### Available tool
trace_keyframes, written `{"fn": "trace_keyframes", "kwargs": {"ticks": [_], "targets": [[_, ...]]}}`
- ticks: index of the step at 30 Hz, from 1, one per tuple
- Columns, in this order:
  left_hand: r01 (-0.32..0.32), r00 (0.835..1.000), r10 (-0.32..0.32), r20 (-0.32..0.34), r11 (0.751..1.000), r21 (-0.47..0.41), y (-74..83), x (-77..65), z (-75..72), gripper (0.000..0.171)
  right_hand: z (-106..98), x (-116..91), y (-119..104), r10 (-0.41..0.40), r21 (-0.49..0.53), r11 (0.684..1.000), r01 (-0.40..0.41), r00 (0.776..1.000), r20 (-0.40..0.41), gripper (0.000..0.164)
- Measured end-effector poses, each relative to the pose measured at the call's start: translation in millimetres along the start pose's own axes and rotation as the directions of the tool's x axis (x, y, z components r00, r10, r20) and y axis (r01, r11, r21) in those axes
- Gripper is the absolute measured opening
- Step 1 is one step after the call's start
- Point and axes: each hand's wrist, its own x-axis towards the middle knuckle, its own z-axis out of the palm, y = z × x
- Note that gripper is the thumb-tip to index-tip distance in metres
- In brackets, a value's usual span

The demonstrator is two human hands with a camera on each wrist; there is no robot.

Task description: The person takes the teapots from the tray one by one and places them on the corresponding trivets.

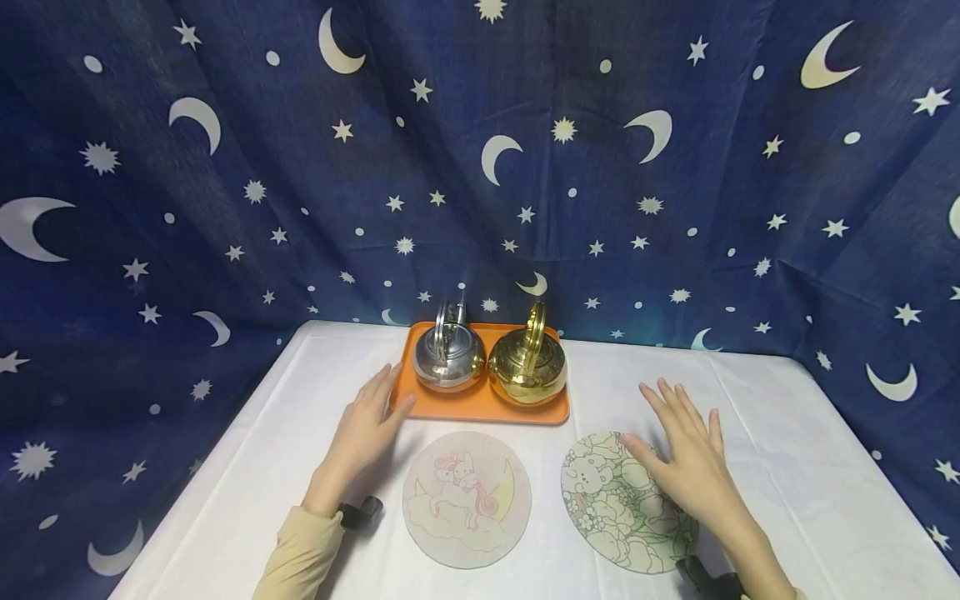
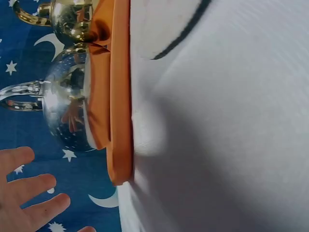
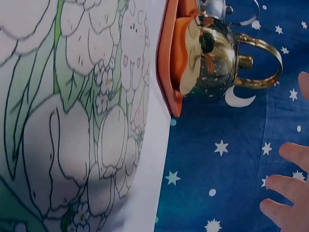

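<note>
Two shiny teapots stand side by side on an orange tray [image 1: 480, 408] near the back of the table: a silver teapot [image 1: 448, 358] on the left and a gold teapot [image 1: 527, 367] on the right, both with arched handles. My left hand [image 1: 367, 417] hovers at the tray's left edge, fingers spread, holding nothing. My right hand [image 1: 686, 454] is held over the green floral round mat [image 1: 611, 508], fingers apart and empty. In the left wrist view the fingers [image 2: 36, 183] point toward the silver teapot [image 2: 67, 101]. The right wrist view has the gold teapot [image 3: 217, 63] beyond the mat.
A pale round mat [image 1: 467, 500] with a pink unicorn drawing lies in front of the tray, left of the floral one. White cloth [image 1: 810, 500] covers the table. Behind it hangs a dark blue curtain [image 1: 450, 100] with moons and stars, close behind the teapots.
</note>
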Motion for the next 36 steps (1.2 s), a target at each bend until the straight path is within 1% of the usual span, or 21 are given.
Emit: {"fn": "trace_keyframes", "kwargs": {"ticks": [8,14,20,28,32,36], "targets": [[0.070,0.997,-0.067,0.048,0.996,-0.058,-5.7,1.1,4.2,0.065,6.4,2.8,-8.7,-0.013,0.025,1.000,0.013,1.000,-0.011,0.073],[0.110,0.992,-0.102,0.073,0.988,-0.111,-11.5,3.7,8.6,0.066,8.5,5.9,-17.9,-0.024,0.043,0.999,0.025,1.000,-0.018,0.073],[0.130,0.990,-0.119,0.079,0.977,-0.168,-17.3,5.7,12.4,0.062,10.3,10.3,-27.3,-0.041,0.067,0.997,0.043,0.999,-0.034,0.072],[0.179,0.981,-0.156,0.119,0.959,-0.220,-19.0,6.8,14.1,0.058,12.6,17.2,-40.6,-0.054,0.106,0.993,0.059,0.998,-0.045,0.070],[0.188,0.979,-0.164,0.122,0.954,-0.232,-20.8,6.3,14.7,0.056,14.9,19.3,-47.9,-0.043,0.134,0.990,0.047,0.999,-0.030,0.069],[0.181,0.980,-0.154,0.126,0.955,-0.236,-24.9,5.3,15.1,0.054,17.6,21.9,-55.9,-0.050,0.148,0.988,0.052,0.999,-0.019,0.069]]}}
